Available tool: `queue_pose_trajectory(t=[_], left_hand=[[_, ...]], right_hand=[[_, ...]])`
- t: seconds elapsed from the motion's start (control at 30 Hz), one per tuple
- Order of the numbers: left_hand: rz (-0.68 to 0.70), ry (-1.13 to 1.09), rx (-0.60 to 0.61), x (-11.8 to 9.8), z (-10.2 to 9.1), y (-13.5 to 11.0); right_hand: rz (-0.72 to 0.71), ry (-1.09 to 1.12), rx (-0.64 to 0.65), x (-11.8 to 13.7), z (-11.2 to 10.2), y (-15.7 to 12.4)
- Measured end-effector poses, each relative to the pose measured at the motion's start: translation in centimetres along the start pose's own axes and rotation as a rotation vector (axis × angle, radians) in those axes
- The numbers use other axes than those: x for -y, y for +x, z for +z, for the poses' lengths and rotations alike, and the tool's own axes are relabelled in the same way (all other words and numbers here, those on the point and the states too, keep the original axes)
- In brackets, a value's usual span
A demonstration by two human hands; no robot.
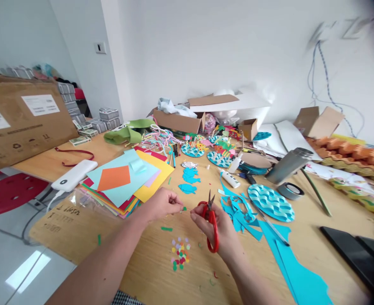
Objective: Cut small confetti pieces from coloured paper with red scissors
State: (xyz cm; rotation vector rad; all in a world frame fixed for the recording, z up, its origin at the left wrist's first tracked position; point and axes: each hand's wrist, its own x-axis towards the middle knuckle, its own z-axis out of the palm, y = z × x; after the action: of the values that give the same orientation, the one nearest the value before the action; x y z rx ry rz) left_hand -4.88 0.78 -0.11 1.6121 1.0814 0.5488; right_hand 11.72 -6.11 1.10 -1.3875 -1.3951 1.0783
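Observation:
My right hand [217, 228] grips red-handled scissors [211, 220], blades pointing up and away from me. My left hand [163, 203] is pinched on a tiny green paper scrap [183, 209], held just left of the scissors. Both hands hover over the wooden table [155, 271]. Below them lies a small heap of coloured paper dots [180, 253] and a green paper strip [166, 229]. Blue paper fish [189, 181] lie just beyond my hands.
A stack of coloured paper sheets [126, 182] lies at left, with a white power bank [74, 174] beside it. Blue paper offcuts [288, 262] and a wavy blue disc [270, 202] lie at right. Glue bottle [230, 178], tape roll [290, 190], steel flask [288, 165] and cardboard boxes [179, 120] crowd the back.

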Motion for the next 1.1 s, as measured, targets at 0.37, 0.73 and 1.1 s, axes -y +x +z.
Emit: queue_pose_trajectory(t=[0.37, 0.73, 1.1], left_hand=[[0.031, 0.003, -0.035, -0.8, 1.8, -0.4], [0.061, 0.018, 0.017, -0.5, 2.2, -0.3], [0.11, 0.001, -0.015, -0.3, 2.5, -0.3]], right_hand=[[0.032, -0.043, -0.02, -0.2, 0.2, 0.4], [0.014, -0.097, -0.021, 0.0, 0.3, 0.5], [-0.001, -0.071, -0.07, -0.6, 0.2, 0.5]])
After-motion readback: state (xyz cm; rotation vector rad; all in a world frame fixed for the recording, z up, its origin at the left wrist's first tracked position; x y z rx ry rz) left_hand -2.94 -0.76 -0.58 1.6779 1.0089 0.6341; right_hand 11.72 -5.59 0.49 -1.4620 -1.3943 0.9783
